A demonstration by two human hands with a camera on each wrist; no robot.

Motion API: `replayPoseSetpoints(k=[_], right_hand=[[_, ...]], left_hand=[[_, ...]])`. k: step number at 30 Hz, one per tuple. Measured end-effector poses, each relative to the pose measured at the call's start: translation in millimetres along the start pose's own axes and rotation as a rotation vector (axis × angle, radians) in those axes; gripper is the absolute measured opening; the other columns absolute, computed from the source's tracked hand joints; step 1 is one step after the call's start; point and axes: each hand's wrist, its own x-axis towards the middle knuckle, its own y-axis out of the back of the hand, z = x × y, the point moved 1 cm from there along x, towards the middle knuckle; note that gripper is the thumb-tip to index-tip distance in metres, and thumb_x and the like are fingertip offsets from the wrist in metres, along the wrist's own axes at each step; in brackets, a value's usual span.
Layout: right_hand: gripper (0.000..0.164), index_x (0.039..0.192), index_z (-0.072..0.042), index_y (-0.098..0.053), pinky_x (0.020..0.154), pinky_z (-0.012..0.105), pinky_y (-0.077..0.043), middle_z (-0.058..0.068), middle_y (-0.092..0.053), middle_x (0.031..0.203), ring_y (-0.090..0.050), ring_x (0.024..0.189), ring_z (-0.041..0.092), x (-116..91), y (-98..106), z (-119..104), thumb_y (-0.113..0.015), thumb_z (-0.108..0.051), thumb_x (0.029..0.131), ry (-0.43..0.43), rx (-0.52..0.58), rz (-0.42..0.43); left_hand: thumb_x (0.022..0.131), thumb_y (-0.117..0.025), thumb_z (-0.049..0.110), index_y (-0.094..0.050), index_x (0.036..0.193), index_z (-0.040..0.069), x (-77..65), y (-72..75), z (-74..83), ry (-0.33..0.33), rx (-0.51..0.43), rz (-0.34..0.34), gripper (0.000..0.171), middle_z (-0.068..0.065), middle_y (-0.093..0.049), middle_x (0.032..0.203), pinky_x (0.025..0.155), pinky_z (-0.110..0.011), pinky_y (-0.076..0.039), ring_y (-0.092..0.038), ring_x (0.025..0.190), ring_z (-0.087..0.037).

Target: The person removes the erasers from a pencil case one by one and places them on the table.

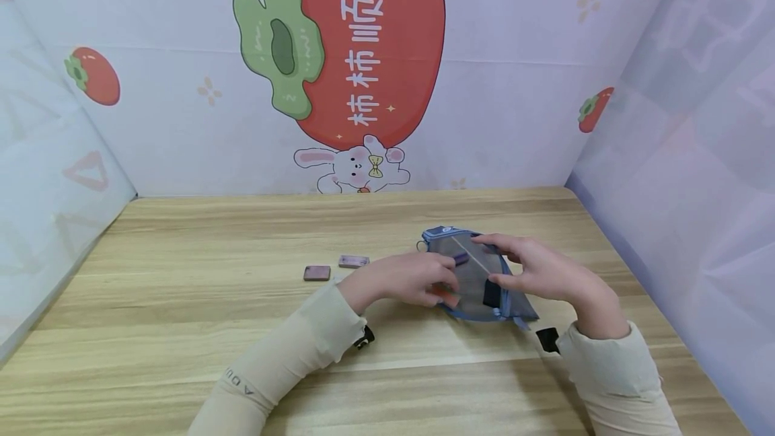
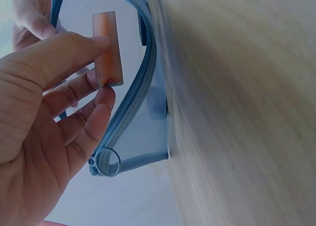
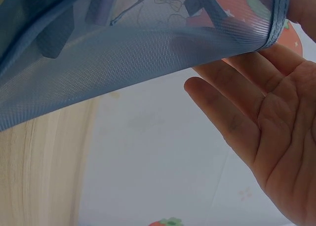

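Observation:
A blue mesh zip pouch [image 1: 469, 311] lies on the table with its zipped mouth spread open. At the pouch's mouth my left hand [image 1: 412, 278] pinches a small orange rectangular block [image 2: 109, 48] with dark dots at one end, between thumb and fingertips. My right hand [image 1: 545, 274] holds the pouch's far-right rim, thumb on one side and fingers on the other in the right wrist view. Through the mesh show a purple piece [image 1: 461, 258] and a dark piece [image 1: 492, 293]. A metal ring [image 2: 107, 162] hangs at the zip's end.
Two flat mauve blocks, one nearer [image 1: 317, 273] and one farther [image 1: 354, 261], lie left of the pouch on the wooden table [image 1: 181, 328]. Printed wall sheets enclose the back [image 1: 514, 120] and both sides. Black straps show by both sleeve cuffs.

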Motion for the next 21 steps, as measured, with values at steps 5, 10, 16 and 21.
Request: replayPoseSetpoints(k=[5, 10, 16, 21], right_hand=[[0.058, 0.144, -0.005, -0.047, 0.092, 0.057, -0.05, 0.017, -0.063, 0.131, -0.062, 0.108, 0.026, 1, 0, -2, -0.07, -0.013, 0.091, -0.009, 0.014, -0.012], [0.058, 0.144, -0.005, -0.047, 0.089, 0.052, -0.051, 0.016, -0.064, 0.128, -0.061, 0.103, 0.024, 1, 0, -2, -0.07, -0.014, 0.091, -0.011, -0.002, -0.013], [0.058, 0.144, -0.006, -0.048, 0.089, 0.05, -0.052, 0.016, -0.065, 0.127, -0.06, 0.099, 0.024, 1, 0, -3, -0.07, -0.015, 0.091, -0.014, -0.01, -0.008], [0.059, 0.144, -0.007, -0.048, 0.09, 0.052, -0.051, 0.014, -0.066, 0.125, -0.061, 0.101, 0.024, 1, -1, -3, -0.071, -0.017, 0.091, -0.011, -0.009, -0.008]], left_hand=[[0.093, -0.069, 0.017, -0.073, 0.115, 0.012, -7.4, -0.4, -1.9, 0.036, -0.004, 0.005, 0.023, -0.001, -0.065, 0.107, 0.08, -0.015, -0.045, -0.053, 0.088, -0.008], [0.092, -0.069, 0.015, -0.072, 0.116, 0.012, -12.0, -1.1, -3.1, 0.036, 0.003, 0.018, 0.024, 0.0, -0.065, 0.107, 0.081, -0.016, -0.046, -0.054, 0.088, -0.008], [0.091, -0.068, 0.013, -0.073, 0.115, 0.012, -16.9, -1.8, -2.9, 0.025, 0.02, 0.041, 0.024, 0.0, -0.066, 0.107, 0.083, -0.018, -0.048, -0.056, 0.089, -0.009], [0.091, -0.068, 0.013, -0.073, 0.114, 0.013, -22.7, -2.8, -3.5, 0.028, 0.027, 0.058, 0.024, 0.001, -0.065, 0.106, 0.086, -0.021, -0.048, -0.056, 0.09, -0.009]])
